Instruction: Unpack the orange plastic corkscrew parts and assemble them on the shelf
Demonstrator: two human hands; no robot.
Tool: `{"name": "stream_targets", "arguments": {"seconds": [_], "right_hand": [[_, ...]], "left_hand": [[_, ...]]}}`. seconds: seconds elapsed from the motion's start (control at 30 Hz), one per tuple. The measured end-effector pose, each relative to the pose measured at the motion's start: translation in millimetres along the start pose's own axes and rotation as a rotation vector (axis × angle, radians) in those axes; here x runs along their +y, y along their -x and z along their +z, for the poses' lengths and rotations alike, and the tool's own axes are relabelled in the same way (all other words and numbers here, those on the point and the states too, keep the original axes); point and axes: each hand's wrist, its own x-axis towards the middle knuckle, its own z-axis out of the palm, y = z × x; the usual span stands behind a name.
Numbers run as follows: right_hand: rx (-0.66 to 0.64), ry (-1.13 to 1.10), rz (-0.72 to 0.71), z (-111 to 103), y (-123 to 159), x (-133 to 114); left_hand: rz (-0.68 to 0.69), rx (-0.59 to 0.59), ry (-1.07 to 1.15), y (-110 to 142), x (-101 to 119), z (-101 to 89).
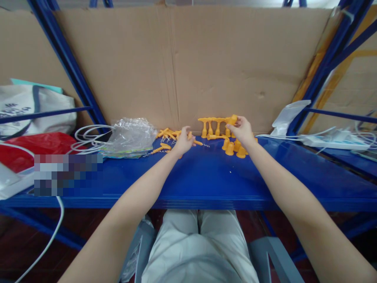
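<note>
My left hand (184, 142) is closed around a corkscrew (198, 143) with a yellow handle; its metal spiral points right. Beside that hand, several more yellow corkscrews (165, 146) lie in a loose pile with their spirals showing. My right hand (244, 129) pinches a yellow bell-shaped cap (233, 119), raised near the cardboard. Behind it stands a row of upright yellow T-shaped pieces (210, 126) with bell-shaped bottoms. One similar yellow piece (217, 137) lies on its side in front of them. Several loose yellow caps (230, 149) stand below my right hand, partly hidden by the wrist.
A blue metal shelf (203, 184) forms the work surface, backed by a cardboard sheet (220, 59). Clear plastic bags (129, 135) and a white cable (88, 137) lie left, near a red bag (41, 145). Blue posts (67, 59) rise at both sides. White items (324, 139) sit right.
</note>
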Motion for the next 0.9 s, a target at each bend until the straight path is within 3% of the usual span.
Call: {"name": "stream_targets", "arguments": {"seconds": [0.07, 0.2, 0.37, 0.5, 0.73, 0.9], "right_hand": [[-0.039, 0.068, 0.005, -2.1, 3.0, -7.1], [-0.086, 0.313, -0.084, -7.2, 9.9, -20.7], [-0.204, 0.542, -0.236, -9.2, 16.3, -25.2], [-0.266, 0.58, -0.283, -9.6, 17.9, -24.6], [-0.464, 0.726, -0.334, -9.2, 22.1, -39.9], [-0.571, 0.813, -0.32, -7.1, 28.6, -49.6]], "left_hand": [[0.014, -0.127, -0.173, 1.3, -3.6, -3.9], [0.232, -0.269, -0.587, 3.7, -4.1, -13.9], [0.199, -0.34, -0.866, 7.0, -0.8, -18.2], [0.227, -0.365, -0.872, 6.6, 1.5, -16.6], [0.327, -0.169, -0.736, 5.7, 8.2, -12.9], [0.37, -0.188, -0.685, 7.2, 6.7, -13.2]]}}
